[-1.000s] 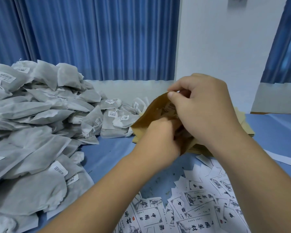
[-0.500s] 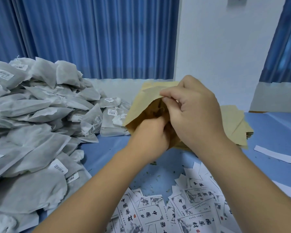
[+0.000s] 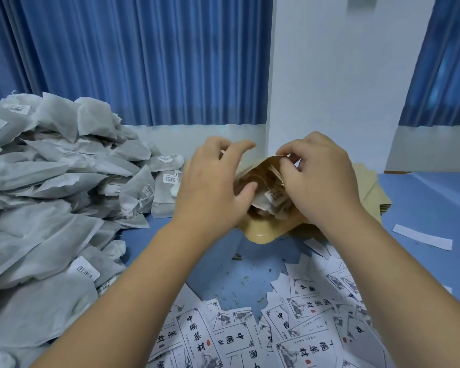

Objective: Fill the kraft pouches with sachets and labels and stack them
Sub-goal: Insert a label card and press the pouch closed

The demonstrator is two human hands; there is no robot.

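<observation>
**Seating the sachets before the label goes in**

The pouch (image 3: 260, 231) is being held open well right of the pile (image 3: 51, 197), with a sachet (image 3: 272, 199) showing inside. The right hand (image 3: 322, 181) is pinching the pouch's far rim between thumb and fingertips and lifting it. The left hand (image 3: 213, 189) is hovering at the mouth, fingers spread and loose, gripping nothing. Pressing the sachets flat and deep is probably the best way to leave room for one of the labels (image 3: 223, 338), which are lying right of the pile and nearer the person.
</observation>
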